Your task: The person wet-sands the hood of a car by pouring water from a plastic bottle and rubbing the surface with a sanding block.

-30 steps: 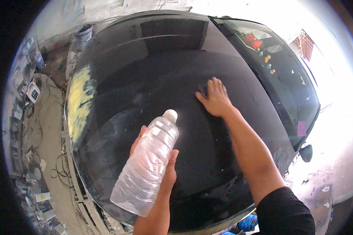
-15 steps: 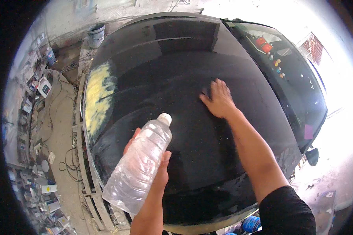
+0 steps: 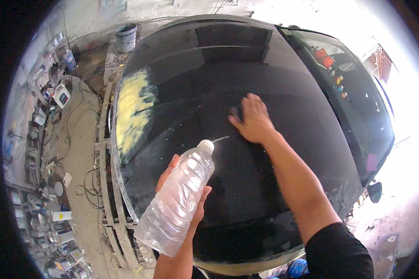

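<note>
Clear bottle (image 3: 179,202), white jug (image 3: 59,89) (dark label (image 3: 63,98))

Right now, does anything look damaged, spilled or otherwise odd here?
Yes: a ragged yellow patch breaks the dark hood near its front edge, at picture left. Also, a thin jet, apparently liquid, leaves the cap of the bottle in the left hand, though that cap is on; any hole is too small to see.

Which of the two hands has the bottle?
The left hand, wrapped around the clear plastic bottle with its white cap angled up. The right hand holds nothing, reaching over the black car hood.
</note>
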### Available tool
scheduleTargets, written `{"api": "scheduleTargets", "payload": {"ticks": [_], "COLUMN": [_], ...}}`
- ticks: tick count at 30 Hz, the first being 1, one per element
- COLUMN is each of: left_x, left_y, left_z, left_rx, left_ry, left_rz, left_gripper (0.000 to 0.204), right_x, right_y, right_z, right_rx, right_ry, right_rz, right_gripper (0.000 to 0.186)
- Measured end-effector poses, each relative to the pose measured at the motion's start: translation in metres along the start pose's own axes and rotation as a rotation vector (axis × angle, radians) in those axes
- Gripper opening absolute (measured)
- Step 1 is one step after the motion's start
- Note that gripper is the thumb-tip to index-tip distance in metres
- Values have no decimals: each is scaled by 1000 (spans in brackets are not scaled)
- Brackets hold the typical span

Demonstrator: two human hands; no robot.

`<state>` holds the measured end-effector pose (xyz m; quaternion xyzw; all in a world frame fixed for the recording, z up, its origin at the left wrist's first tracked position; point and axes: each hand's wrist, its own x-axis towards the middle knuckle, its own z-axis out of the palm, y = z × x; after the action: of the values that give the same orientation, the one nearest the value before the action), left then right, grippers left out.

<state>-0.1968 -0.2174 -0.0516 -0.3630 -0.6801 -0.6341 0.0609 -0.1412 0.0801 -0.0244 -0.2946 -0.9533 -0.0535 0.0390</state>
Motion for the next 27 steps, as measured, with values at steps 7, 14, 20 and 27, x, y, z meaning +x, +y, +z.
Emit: {"api": "scheduleTargets", "payload": {"ticks": [7,14,20,27], "left_x": [0,-7,-8,-10], "left_y": [0,-6,-1,16], "left_z": [-10,-15,3,3], "left_rx": [-20,-122,-82,-159], "left_ry": [41,62,11,-121], "left_rz": [-43,-56,-14,-86], "left_gripper": [79,80,79,92], "right_x": [-44,-49,-67,-155], "right_y": [-135,31,-100,63], "right_z": [21,12,11,-17], "right_rx": [-99,-117,-184,-6], "right_ry": [-136,239,-137,23], "right_rz": [-549,-54,-293,203], "right_gripper": [84,77,83,79]}}
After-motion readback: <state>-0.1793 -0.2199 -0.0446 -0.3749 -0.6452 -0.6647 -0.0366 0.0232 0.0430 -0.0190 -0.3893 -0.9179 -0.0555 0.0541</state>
